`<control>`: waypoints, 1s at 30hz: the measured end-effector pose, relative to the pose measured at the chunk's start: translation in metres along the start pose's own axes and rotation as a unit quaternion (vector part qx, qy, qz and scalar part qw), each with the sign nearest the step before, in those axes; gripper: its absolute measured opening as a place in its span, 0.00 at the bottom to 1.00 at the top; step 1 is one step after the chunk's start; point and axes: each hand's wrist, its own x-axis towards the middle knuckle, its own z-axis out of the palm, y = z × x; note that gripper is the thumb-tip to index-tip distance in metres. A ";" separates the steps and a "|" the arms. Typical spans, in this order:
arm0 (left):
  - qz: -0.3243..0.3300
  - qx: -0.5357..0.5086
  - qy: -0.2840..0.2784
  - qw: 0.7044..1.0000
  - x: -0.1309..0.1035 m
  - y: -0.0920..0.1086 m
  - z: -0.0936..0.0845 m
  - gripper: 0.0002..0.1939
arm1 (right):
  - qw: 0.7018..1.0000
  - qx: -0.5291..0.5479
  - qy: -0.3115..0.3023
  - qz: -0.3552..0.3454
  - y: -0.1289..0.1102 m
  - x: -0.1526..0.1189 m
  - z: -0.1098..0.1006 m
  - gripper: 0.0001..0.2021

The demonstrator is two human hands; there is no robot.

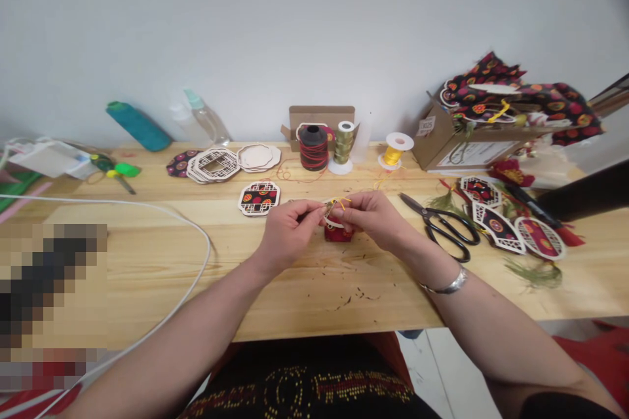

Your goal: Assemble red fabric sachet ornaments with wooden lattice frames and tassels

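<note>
My left hand (pixel 289 230) and my right hand (pixel 371 217) meet low over the table, thumbs and fingertips pinched together. Between them is a small ornament (pixel 338 234) of dark red fabric with a pale rim, partly covered by my fingers. A yellow cord (pixel 346 201) sticks up at its top, at my right fingertips. Small gold-coloured bits show by my left fingertips, too small to name. Left of my hands lies an octagonal lattice-framed fabric piece (pixel 259 199). Black-handled scissors (pixel 449 226) rest just right of my right hand.
Behind stand a red-and-black thread spool (pixel 313 149), a gold-green spool (pixel 344 144) and a yellow cord spool (pixel 392 154). Lattice frames (pixel 214 165) are stacked at left. A cardboard box (pixel 472 144) holds patterned fabric. Finished-looking ornaments (pixel 540 237) lie right. A white cable (pixel 208 242) curves leftward.
</note>
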 end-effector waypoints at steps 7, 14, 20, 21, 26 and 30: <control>0.007 -0.012 0.022 1.000 -0.001 -0.007 0.002 0.07 | 0.998 0.056 0.011 0.014 0.004 -0.002 0.010 0.17; 0.002 0.008 0.038 0.999 -0.002 -0.004 0.003 0.07 | 0.993 0.110 0.030 0.031 0.002 -0.003 0.018 0.16; -0.006 0.024 0.058 0.998 -0.003 -0.005 0.004 0.07 | 0.992 0.108 0.058 0.008 -0.001 -0.006 0.022 0.13; -0.005 0.028 0.057 0.998 -0.003 -0.006 0.004 0.07 | 0.992 0.108 0.061 0.009 0.000 -0.006 0.023 0.13; 0.051 0.081 0.055 0.994 -0.002 -0.009 0.003 0.07 | 0.994 0.075 0.081 0.011 0.004 -0.005 0.023 0.15; 0.129 0.147 0.062 0.979 -0.003 -0.011 0.003 0.08 | 0.990 0.092 0.107 0.012 0.008 -0.003 0.022 0.16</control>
